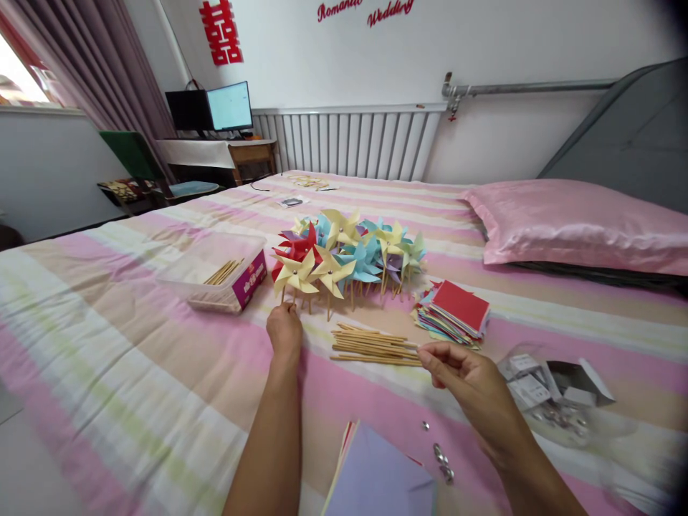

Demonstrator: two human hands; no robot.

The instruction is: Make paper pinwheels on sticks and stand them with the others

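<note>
My left hand reaches forward, fingers closed round the stick of a yellow paper pinwheel at the front of a cluster of coloured pinwheels lying on the striped bed. My right hand hovers at the right end of a bundle of wooden sticks, fingertips pinched together on a stick end. A stack of coloured paper squares with a red sheet on top lies just beyond my right hand.
A clear box holding more sticks sits left of the pinwheels. A purple paper pad and small metal pins lie near me. Clear plastic packaging with small packets lies at right; a pink pillow beyond it.
</note>
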